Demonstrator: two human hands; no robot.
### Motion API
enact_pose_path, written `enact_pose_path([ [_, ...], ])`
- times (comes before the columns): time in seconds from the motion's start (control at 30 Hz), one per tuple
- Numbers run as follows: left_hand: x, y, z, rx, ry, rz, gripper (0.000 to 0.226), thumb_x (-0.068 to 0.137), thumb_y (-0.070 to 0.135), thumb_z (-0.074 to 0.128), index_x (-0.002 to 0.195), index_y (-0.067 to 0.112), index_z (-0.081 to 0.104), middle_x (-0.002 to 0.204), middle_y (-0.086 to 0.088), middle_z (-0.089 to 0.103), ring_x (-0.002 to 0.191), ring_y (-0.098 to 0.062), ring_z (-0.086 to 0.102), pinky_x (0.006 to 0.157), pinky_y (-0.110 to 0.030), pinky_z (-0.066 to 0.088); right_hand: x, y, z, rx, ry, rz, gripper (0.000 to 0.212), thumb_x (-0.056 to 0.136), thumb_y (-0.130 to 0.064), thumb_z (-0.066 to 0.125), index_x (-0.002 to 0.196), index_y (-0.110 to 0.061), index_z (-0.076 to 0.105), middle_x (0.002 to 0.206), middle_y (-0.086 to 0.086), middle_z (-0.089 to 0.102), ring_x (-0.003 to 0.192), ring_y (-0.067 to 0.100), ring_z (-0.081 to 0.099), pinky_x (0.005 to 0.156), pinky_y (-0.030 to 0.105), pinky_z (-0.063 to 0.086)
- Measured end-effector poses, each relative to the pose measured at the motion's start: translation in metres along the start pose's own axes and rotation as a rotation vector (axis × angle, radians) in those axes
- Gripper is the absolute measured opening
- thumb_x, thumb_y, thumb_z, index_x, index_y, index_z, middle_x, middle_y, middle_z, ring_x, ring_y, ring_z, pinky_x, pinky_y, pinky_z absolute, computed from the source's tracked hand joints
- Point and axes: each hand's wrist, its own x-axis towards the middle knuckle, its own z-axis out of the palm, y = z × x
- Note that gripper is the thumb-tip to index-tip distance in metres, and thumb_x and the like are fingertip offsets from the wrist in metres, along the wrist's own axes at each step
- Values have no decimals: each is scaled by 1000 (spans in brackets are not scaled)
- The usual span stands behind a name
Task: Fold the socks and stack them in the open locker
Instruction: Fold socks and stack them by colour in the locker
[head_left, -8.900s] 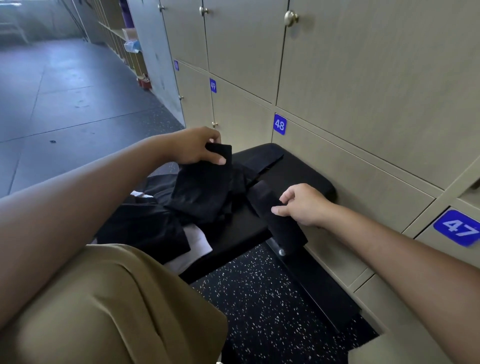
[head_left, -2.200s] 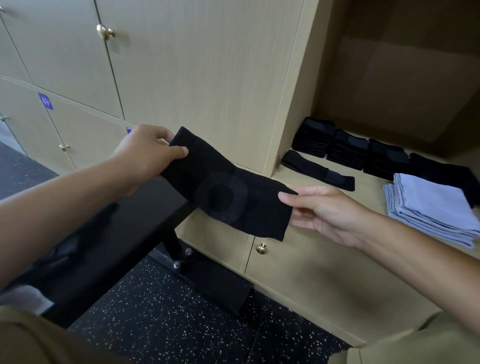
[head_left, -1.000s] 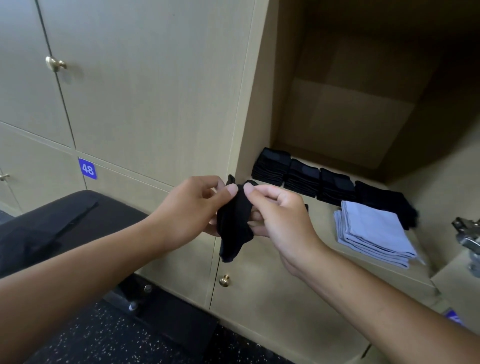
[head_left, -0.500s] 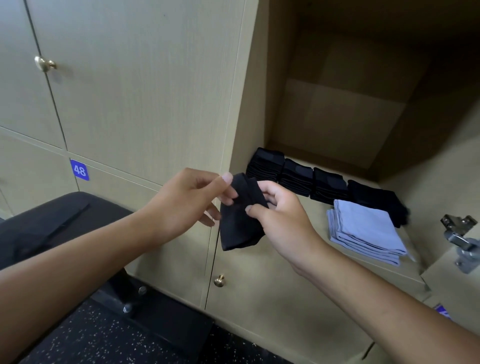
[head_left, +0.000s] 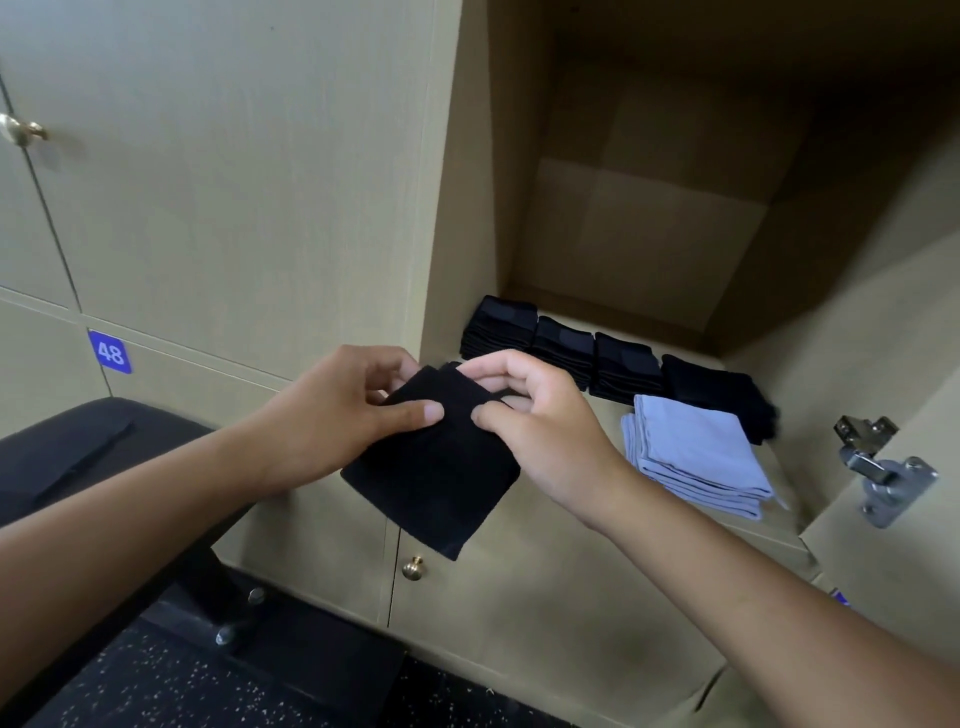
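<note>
A folded black sock (head_left: 436, 467) hangs in the air just in front of the open locker (head_left: 654, 218). My left hand (head_left: 343, 415) pinches its upper left edge between thumb and fingers. My right hand (head_left: 535, 421) pinches the upper right edge. On the locker floor stand several stacks of folded black socks (head_left: 566, 345) in a row along the back, with a stack of light blue folded cloths (head_left: 696, 452) in front of them on the right.
A black padded bench (head_left: 67, 447) stands at the lower left on a dark speckled floor (head_left: 171, 686). Closed locker doors with brass knobs (head_left: 413, 566) lie left and below. A metal hinge (head_left: 878, 467) juts from the open door at the right.
The sock, stretched long between both hands earlier, has been folded into a compact square. Both hands now pinch its top edge close together, nearer the locker opening.
</note>
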Motion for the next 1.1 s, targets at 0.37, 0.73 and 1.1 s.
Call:
enact_pose_path([
  [0.37,12,14,26,-344,126,-98,13,98,24,65,100,11,67,97,-4,79,88,-21,77,75,-31,54,0,11,-23,215,135,198,40,79,-17,61,118,-21,66,110,7,74,104,21,70,104,50,51],
  [0.73,32,26,50,-716,244,-133,20,97,18,67,115,13,60,102,-2,79,102,-25,74,85,-45,58,-22,19,-47,422,54,373,31,90,-9,73,121,-9,69,110,2,75,83,13,68,91,31,56],
  [1.1,32,21,61,-469,247,-69,41,91,22,75,118,26,44,91,-21,70,84,-20,66,86,-38,54,-20,5,-71,481,319,198,24,99,-13,61,120,-4,67,114,3,76,110,19,71,82,29,58],
])
